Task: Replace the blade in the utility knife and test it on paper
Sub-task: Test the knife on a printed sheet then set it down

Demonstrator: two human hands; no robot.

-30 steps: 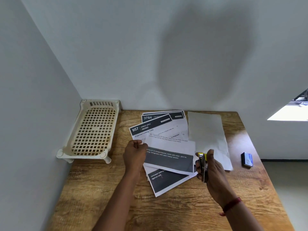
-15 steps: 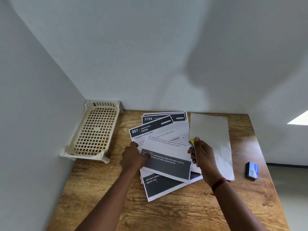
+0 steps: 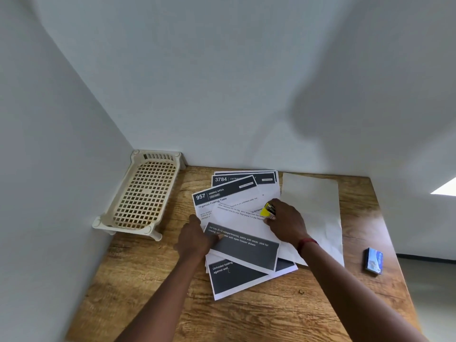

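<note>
Several printed sheets lie fanned on the wooden table. My right hand grips the yellow and black utility knife over the top sheet, near its right edge; the blade is hidden. My left hand rests on the left edge of the papers, fingers curled, holding them down. A blank white sheet lies to the right, partly under my right hand. A small blue box lies near the table's right edge.
A cream plastic lattice tray stands at the back left against the corner walls. White walls close the table at the back and left. The table's right edge drops to the floor beyond the blue box.
My right hand has carried the knife forward and left, from the near right of the papers onto the top sheet. My left hand has slid down along the papers' left edge.
</note>
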